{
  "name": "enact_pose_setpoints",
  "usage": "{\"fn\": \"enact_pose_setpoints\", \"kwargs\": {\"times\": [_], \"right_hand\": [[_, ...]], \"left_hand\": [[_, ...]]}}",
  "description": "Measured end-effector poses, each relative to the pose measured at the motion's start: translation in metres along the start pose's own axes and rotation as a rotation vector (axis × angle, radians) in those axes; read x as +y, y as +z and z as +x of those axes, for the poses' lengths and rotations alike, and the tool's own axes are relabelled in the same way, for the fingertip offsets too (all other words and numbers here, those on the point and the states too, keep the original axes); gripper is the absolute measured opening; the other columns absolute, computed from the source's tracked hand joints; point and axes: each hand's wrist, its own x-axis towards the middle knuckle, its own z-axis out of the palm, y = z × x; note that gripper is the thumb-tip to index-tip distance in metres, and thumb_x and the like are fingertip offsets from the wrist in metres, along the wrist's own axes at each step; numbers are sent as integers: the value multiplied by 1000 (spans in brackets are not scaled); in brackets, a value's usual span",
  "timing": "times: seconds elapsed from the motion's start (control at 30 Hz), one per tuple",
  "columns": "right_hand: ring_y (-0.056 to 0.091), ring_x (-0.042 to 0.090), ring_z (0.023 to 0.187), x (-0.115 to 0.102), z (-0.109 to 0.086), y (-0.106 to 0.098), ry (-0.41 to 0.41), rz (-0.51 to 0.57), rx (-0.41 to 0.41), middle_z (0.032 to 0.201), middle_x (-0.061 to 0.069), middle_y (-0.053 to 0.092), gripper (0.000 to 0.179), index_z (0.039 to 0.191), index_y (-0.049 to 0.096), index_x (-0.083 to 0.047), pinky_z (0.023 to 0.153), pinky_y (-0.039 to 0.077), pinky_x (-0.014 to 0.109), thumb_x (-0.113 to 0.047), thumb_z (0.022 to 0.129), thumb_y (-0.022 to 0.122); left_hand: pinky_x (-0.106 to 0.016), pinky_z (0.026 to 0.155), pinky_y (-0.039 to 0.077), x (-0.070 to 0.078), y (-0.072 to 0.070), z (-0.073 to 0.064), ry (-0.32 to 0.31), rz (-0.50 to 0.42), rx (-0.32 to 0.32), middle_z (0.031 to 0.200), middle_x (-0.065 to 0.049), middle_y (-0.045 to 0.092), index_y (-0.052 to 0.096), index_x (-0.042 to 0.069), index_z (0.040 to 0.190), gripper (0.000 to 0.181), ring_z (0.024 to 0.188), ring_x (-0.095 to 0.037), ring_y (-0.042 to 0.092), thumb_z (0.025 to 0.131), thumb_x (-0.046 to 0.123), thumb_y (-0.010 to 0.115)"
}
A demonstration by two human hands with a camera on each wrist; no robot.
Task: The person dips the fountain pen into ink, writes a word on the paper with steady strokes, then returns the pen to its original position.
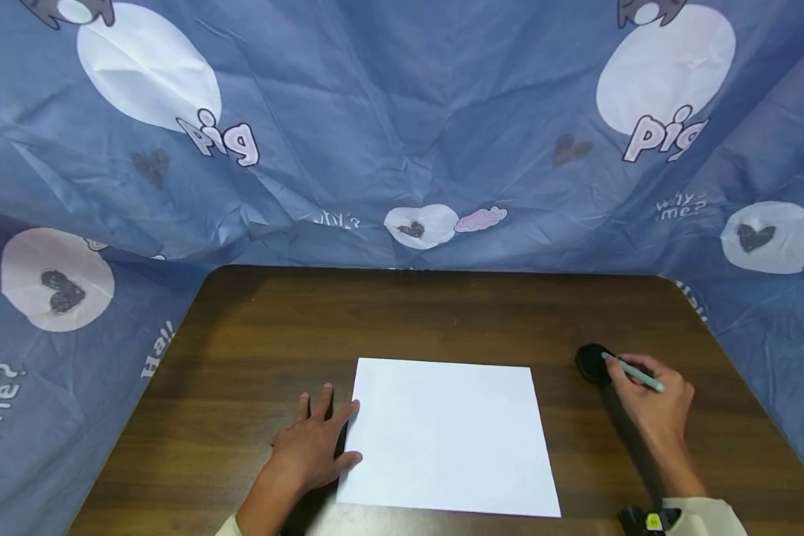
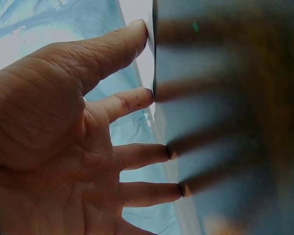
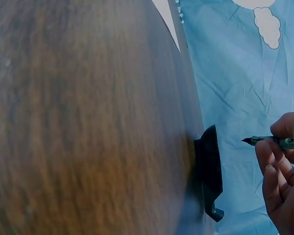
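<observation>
A blank white sheet of paper [image 1: 449, 439] lies on the wooden table in front of me. My left hand [image 1: 311, 447] rests at its left edge with the fingers spread, the thumb and index fingertips on the paper. In the left wrist view, the thumb and fingertips [image 2: 137, 100] meet the surface. Off to the right, my right hand [image 1: 659, 406] pinches a pale green pen [image 1: 646, 378] between thumb and fingers. The pen's dark pointed tip is over a small round black dish [image 1: 586, 361]. From the right wrist, this dish [image 3: 209, 161] shows a low side and a small projecting lip.
The brown wooden table [image 1: 295, 313] has rounded far corners. A blue printed cloth [image 1: 348, 149] hangs behind it and along both sides. A black band with a yellow mark [image 1: 653, 521] sits at my right wrist by the sleeve.
</observation>
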Motion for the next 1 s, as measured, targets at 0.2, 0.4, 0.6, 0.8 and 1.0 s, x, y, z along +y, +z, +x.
{"fn": "enact_pose_setpoints", "kwargs": {"times": [0.2, 0.4, 0.6, 0.8, 1.0], "right_hand": [[49, -13, 55, -1, 0, 2, -3, -6, 9, 65, -25, 62, 18, 85, 78, -10, 64, 34, 18, -27, 81, 82], [48, -14, 56, -1, 0, 3, -29, 0, 27, 67, -25, 61, 18, 85, 78, -9, 63, 34, 16, -26, 81, 81], [50, -11, 55, -5, -2, 7, -46, 1, 21, 68, -25, 61, 17, 85, 78, -10, 59, 35, 14, -26, 81, 82], [53, -10, 59, -13, -6, 14, -71, 30, 3, 77, 0, 72, 16, 87, 78, -9, 58, 38, 10, -23, 82, 82], [57, -6, 61, -21, -9, 23, -103, 89, -33, 80, 4, 73, 14, 88, 78, -8, 58, 41, 8, -20, 82, 82]], "left_hand": [[-81, 71, 40, -1, 0, -1, 7, -1, 5, 161, -21, 23, 45, 25, 151, 74, 143, -55, 21, 87, 49, 73], [-82, 71, 39, 0, 0, -1, 7, -8, -1, 162, -22, 22, 45, 25, 151, 74, 143, -56, 20, 87, 49, 73], [-83, 71, 38, 1, -1, 0, 10, -11, 1, 161, -23, 22, 45, 24, 151, 75, 142, -57, 19, 87, 48, 74], [-84, 72, 37, 1, -1, 0, 5, -21, -4, 161, -23, 22, 45, 23, 150, 75, 142, -58, 18, 86, 48, 74], [-84, 72, 37, 1, -1, 1, -1, -23, -4, 161, -23, 22, 45, 23, 150, 74, 142, -58, 18, 86, 48, 74]]}}
